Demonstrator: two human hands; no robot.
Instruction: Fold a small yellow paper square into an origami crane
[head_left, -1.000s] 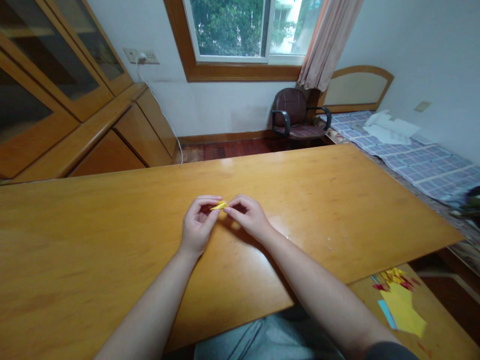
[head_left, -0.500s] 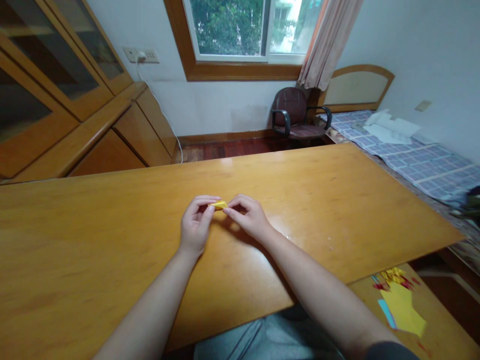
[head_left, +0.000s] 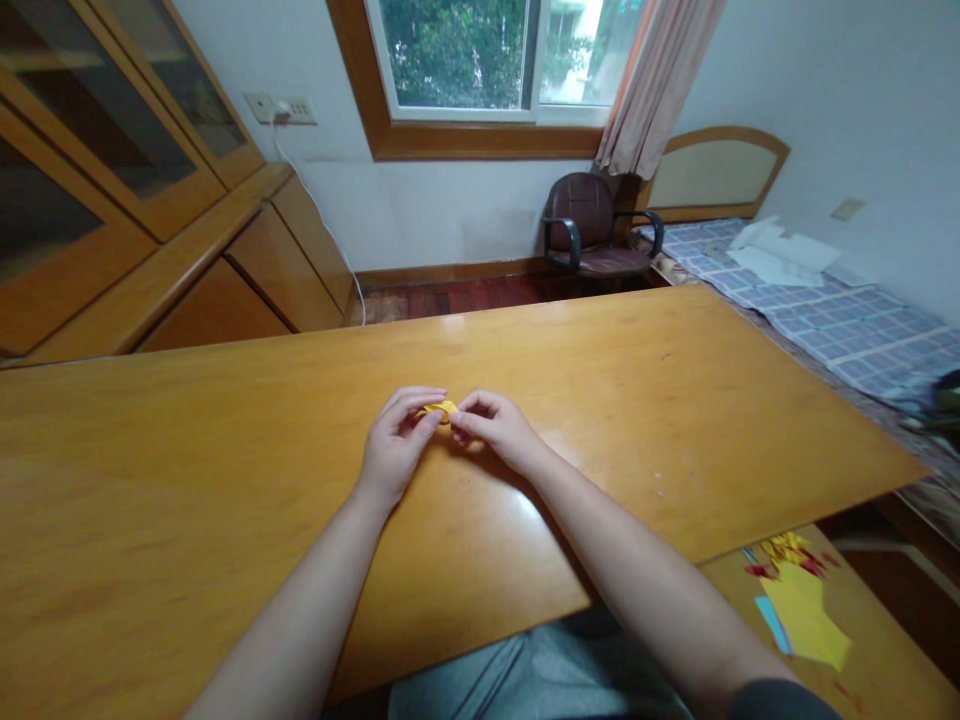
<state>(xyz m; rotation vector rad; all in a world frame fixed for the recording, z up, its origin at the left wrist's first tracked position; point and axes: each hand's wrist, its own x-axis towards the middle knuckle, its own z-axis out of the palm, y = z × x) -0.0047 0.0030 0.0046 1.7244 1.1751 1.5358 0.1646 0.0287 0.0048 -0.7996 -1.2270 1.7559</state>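
Observation:
A small piece of folded yellow paper (head_left: pixel 442 408) is held between my two hands, just above the wooden table (head_left: pixel 225 480). My left hand (head_left: pixel 396 440) grips its left side, thumb in front and fingers curled over the back. On the right, my right hand (head_left: pixel 496 428) pinches the other end between thumb and fingertips. Fingers cover part of the paper, so its full shape is hidden.
Yellow paper sheets (head_left: pixel 806 615), a blue strip (head_left: pixel 772 625) and several small yellow folded pieces (head_left: pixel 784 548) lie on a lower surface at right. Beyond the table stand a chair (head_left: pixel 585 225), a bed (head_left: pixel 825 300) and a cabinet (head_left: pixel 247 260).
My left hand has shifted slightly to the right and its thumb now lies further over the paper. The folded paper has turned a little and shows a different, more curved side.

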